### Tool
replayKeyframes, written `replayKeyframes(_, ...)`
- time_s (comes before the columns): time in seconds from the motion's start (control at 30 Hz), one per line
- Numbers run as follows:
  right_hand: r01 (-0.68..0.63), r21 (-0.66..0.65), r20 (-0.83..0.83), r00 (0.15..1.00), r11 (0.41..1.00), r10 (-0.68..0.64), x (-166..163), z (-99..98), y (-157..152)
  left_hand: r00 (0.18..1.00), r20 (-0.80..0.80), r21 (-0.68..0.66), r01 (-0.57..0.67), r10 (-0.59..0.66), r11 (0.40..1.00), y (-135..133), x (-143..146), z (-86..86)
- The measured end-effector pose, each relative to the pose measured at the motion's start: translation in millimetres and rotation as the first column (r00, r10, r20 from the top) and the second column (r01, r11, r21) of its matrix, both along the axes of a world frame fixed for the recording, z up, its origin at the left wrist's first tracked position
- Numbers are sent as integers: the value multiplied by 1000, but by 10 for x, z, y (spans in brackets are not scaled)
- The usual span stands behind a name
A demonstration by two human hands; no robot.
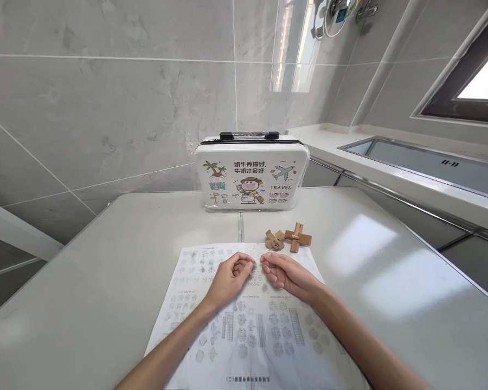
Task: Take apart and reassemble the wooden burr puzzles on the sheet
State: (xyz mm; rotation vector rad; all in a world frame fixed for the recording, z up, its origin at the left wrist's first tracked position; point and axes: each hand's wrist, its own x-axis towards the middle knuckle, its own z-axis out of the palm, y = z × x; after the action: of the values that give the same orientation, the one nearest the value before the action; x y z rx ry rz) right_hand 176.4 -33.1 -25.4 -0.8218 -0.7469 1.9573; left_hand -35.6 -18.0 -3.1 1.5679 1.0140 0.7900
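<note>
A large printed sheet [211, 368] with small diagrams lies on the table under both forearms. My left hand [231, 277] rests over its upper part, fingers curled in toward the thumb, with nothing visible in them. Facing it across a small gap is my right hand [288, 274], loosely closed, its fingers bent inward and nothing showing between them. Just beyond the right hand sit two wooden interlocking puzzles: a smaller knot-shaped one [274, 239] and a cross-shaped one [298, 237]. Neither hand touches them.
A white cartoon-printed case [252, 184] with a black handle stands upright at the table's [106, 271] back edge, wrapped in clear plastic. Grey tiled wall [126, 108] rises behind it. To the right runs a counter with a metal sink [431, 162].
</note>
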Motion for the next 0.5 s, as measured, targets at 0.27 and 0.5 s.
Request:
replayKeyframes(0.27, 1, -4, 5, 1000, 1000, -1, -2, -16, 6, 1000, 5, 4, -2, 2, 1000, 9, 0, -22)
replayKeyframes(0.5, 2, -8, 2, 1000, 1000, -2, -3, -15, 5, 1000, 8, 4, -3, 3, 1000, 14, -2, -23)
